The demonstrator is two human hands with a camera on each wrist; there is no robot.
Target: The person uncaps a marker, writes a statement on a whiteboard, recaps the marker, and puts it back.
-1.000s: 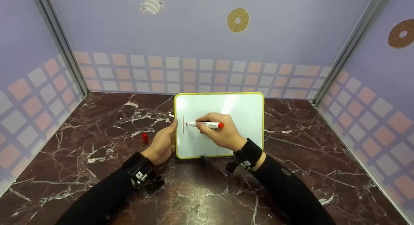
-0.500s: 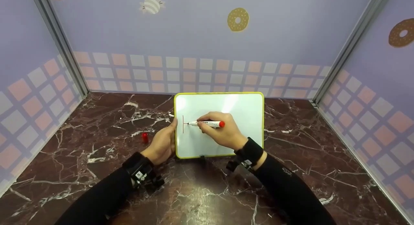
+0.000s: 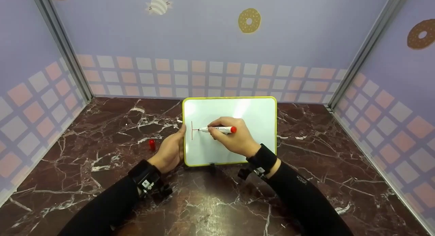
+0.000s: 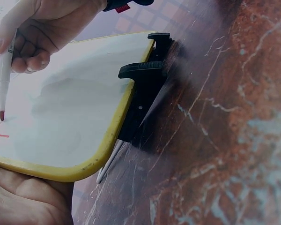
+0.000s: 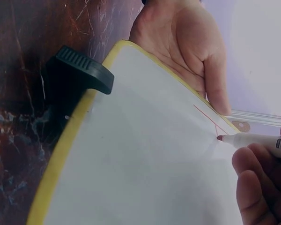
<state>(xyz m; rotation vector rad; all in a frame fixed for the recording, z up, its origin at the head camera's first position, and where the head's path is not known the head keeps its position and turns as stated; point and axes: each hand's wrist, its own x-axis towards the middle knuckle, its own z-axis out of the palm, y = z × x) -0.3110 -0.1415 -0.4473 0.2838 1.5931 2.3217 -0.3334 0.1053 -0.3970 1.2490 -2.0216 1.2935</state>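
A white marker with a red end (image 3: pixel 228 129) is pinched in my right hand (image 3: pixel 234 135). Its red tip (image 4: pixel 2 115) meets the face of a small yellow-framed whiteboard (image 3: pixel 251 144). Red lines (image 5: pixel 205 115) on the board's left part form a tall upright stroke with a short stroke running right from its middle. My left hand (image 3: pixel 171 149) holds the board's left edge, thumb along the frame; its other fingers are hidden behind. The board leans back in a black stand (image 4: pixel 143 101), whose clips hook over the lower edge.
On the dark marbled table (image 3: pixel 112 181), a red marker cap (image 3: pixel 152 144) lies left of my left hand. Lilac panels with printed doughnuts and squares enclose the back and sides. Grey metal posts (image 3: pixel 367 49) stand at the corners.
My right hand has shifted slightly to the right with the marker, and the short horizontal red stroke has grown longer. My left hand and the whiteboard stay in place.
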